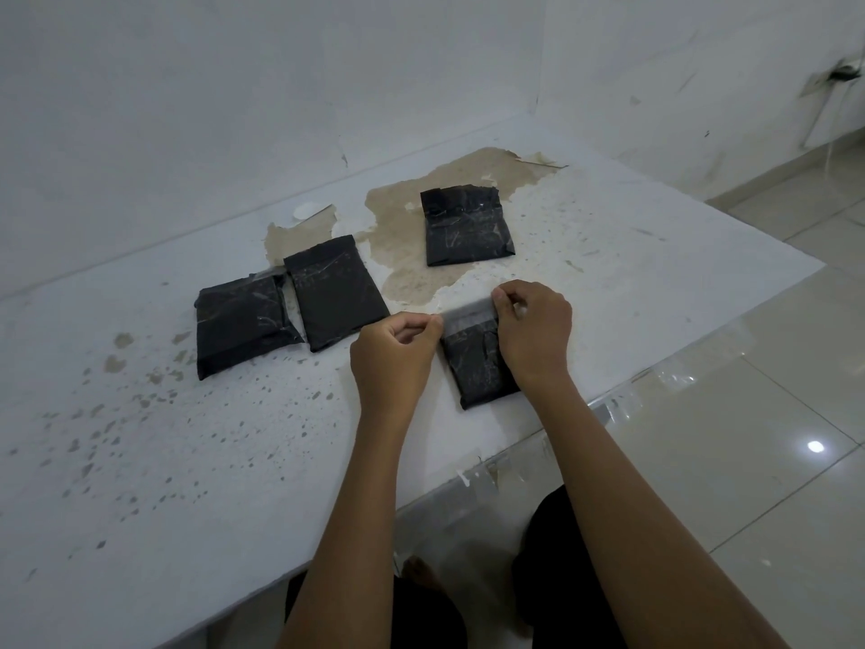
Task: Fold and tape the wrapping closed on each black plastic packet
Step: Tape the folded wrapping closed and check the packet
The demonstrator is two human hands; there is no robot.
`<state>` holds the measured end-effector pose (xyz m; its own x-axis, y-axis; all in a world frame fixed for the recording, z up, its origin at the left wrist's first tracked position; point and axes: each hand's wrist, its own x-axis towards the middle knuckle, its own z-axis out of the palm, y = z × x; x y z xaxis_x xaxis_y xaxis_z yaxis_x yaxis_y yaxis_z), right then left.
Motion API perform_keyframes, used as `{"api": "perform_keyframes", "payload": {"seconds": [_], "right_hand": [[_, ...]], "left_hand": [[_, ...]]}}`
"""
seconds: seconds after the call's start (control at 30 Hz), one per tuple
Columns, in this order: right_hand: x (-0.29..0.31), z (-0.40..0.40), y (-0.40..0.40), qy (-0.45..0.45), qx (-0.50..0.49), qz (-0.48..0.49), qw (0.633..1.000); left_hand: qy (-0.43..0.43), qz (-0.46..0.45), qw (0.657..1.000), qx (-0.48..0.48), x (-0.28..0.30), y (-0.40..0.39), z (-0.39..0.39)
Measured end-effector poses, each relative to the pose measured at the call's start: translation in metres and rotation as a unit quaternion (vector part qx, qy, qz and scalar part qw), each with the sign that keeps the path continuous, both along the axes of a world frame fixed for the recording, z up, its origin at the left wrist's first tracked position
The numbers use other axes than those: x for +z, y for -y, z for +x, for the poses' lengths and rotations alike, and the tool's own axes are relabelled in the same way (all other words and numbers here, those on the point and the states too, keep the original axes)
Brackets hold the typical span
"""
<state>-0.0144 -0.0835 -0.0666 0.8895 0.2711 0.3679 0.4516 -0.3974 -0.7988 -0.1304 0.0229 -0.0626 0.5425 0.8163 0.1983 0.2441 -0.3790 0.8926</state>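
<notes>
Both hands, left (395, 351) and right (533, 327), pinch a strip of tape (468, 316) over the near packet (477, 367), right under the grip. Three packets (327, 292) farther away on the table (187, 461) look taped; this one seems last.

Four black packets (477, 363) showing glossy creased sheen, a translucent grey tape strip (468, 313) catching light, a white tabletop (187, 461) wearing tan peeled patches and grey speckles, pale glossy floor tiles (749, 414) reflecting light
</notes>
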Motion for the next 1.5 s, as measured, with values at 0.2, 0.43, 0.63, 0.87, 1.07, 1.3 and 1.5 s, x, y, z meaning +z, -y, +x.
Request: {"api": "perform_keyframes", "payload": {"seconds": [0.2,0.43,0.63,0.87,1.07,1.3,1.5], "right_hand": [[-0.002,-0.002,-0.001,0.007,-0.007,-0.020,1.000],[0.001,-0.003,0.002,-0.016,-0.008,-0.004,1.000],[0.004,-0.003,0.001,-0.046,-0.034,0.010,0.998],[0.008,0.005,0.002,-0.093,-0.016,0.007,0.996],[0.007,0.013,-0.001,-0.121,-0.018,-0.010,0.992],[0.005,0.015,-0.001,-0.099,-0.015,-0.027,0.995],[0.005,0.015,0.001,-0.082,-0.002,-0.024,0.996]], "left_hand": [[0.005,0.040,0.999,0.026,-0.006,0.007,0.002],[-0.002,0.022,0.999,0.039,-0.008,0.006,0.004],[-0.026,0.039,0.998,0.043,-0.006,0.006,0.001],[-0.106,0.019,0.994,0.004,-0.005,-0.004,0.008],[-0.101,0.037,0.992,0.066,-0.002,0.007,0.016],[-0.113,0.082,0.983,0.121,-0.002,0.015,0.022],[-0.148,0.124,0.974,0.118,0.000,0.020,0.024]]}}
